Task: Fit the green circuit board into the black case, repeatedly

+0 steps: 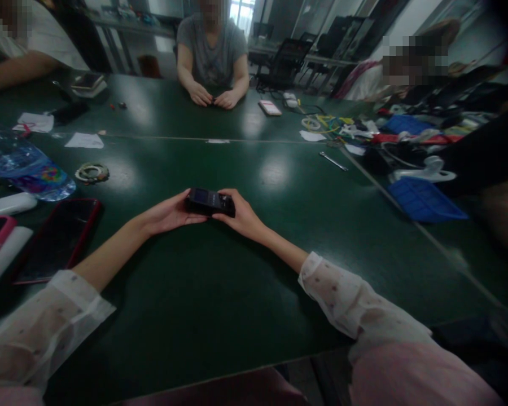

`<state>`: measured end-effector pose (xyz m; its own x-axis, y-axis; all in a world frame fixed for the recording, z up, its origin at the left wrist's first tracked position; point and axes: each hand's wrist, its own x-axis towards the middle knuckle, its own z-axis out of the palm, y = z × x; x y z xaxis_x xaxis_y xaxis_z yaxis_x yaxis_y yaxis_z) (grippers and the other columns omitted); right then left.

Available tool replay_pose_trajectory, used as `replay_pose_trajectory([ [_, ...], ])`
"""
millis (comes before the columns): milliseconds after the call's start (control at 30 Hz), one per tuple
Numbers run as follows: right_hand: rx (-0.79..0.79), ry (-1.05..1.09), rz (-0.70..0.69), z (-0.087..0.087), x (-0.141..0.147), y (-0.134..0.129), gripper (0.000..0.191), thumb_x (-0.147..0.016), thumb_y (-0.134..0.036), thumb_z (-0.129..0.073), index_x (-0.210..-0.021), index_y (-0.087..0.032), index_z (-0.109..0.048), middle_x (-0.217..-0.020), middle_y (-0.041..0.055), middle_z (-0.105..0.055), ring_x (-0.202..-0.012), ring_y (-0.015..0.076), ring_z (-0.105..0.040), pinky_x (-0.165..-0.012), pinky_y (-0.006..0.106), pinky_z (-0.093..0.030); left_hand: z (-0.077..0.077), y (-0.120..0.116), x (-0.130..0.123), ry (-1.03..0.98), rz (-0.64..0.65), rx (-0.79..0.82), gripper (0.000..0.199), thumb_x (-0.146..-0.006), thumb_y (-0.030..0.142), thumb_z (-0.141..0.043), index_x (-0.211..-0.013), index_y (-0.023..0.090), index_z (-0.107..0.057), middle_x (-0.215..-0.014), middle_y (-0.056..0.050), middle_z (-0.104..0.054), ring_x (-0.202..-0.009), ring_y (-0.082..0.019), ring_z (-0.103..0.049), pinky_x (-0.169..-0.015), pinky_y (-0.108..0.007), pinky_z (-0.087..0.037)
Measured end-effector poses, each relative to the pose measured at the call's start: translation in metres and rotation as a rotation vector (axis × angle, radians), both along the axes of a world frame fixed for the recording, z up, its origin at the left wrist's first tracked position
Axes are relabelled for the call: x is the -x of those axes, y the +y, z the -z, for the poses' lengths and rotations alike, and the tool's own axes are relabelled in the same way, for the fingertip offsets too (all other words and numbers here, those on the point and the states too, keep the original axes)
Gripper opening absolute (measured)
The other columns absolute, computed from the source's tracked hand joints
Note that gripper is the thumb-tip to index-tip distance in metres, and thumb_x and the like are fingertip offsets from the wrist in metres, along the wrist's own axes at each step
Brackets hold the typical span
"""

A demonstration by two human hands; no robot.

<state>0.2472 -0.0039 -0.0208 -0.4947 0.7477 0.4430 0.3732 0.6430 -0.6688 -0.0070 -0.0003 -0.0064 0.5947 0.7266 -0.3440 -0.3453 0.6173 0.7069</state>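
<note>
Between my two hands is a small black device (209,202) with a dark screen on its left part and small markings beside it. My left hand (173,213) is closed on its left end, the fingers passing under it. Around the right end, my right hand (239,214) grips it with the fingertips at the far side and the thumb at the near side. The device is just over the green table (220,293); whether it touches the top I cannot tell. Its underside is hidden.
To the left lie a red-edged phone (59,239), a plastic bottle (29,163), a white case (14,203) and a coiled ring (92,172). A wrench (333,161), a blue tray (423,200) and tangled cables (328,123) lie to the right. A person (214,56) sits opposite; others sit at both sides.
</note>
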Motion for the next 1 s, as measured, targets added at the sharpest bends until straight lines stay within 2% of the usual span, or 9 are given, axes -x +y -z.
replay_pose_trajectory([
  [500,0.030,0.017,0.005,-0.002,0.001,0.000,0.049,-0.088,-0.034,-0.074,-0.127,-0.022,-0.046,-0.123,0.0124,-0.061,-0.112,0.0279,-0.063,-0.097,0.047,-0.052,0.003,0.001,0.000,-0.008,0.012,-0.012,0.061,-0.105,0.043,-0.045,-0.158,0.016,-0.031,-0.142,-0.020,-0.060,-0.124,-0.029,-0.065,-0.115,-0.046,-0.041],
  [767,0.023,0.070,0.037,0.002,0.001,0.001,0.052,-0.088,-0.043,-0.073,-0.128,-0.024,-0.046,-0.124,0.0112,-0.061,-0.114,0.0275,-0.062,-0.099,0.045,-0.051,0.006,0.004,0.003,-0.048,0.071,-0.020,0.070,-0.104,0.053,-0.039,-0.160,0.013,-0.026,-0.142,-0.022,-0.061,-0.125,-0.030,-0.065,-0.118,-0.046,-0.037],
  [1000,0.021,0.081,0.109,-0.003,0.001,-0.002,0.055,-0.088,-0.053,-0.069,-0.129,-0.025,-0.045,-0.125,0.0119,-0.061,-0.115,0.0291,-0.062,-0.100,0.048,-0.052,0.011,0.005,0.004,-0.065,0.083,-0.061,0.063,-0.106,0.040,-0.039,-0.161,0.016,-0.023,-0.141,-0.020,-0.062,-0.127,-0.031,-0.064,-0.119,-0.048,-0.035],
])
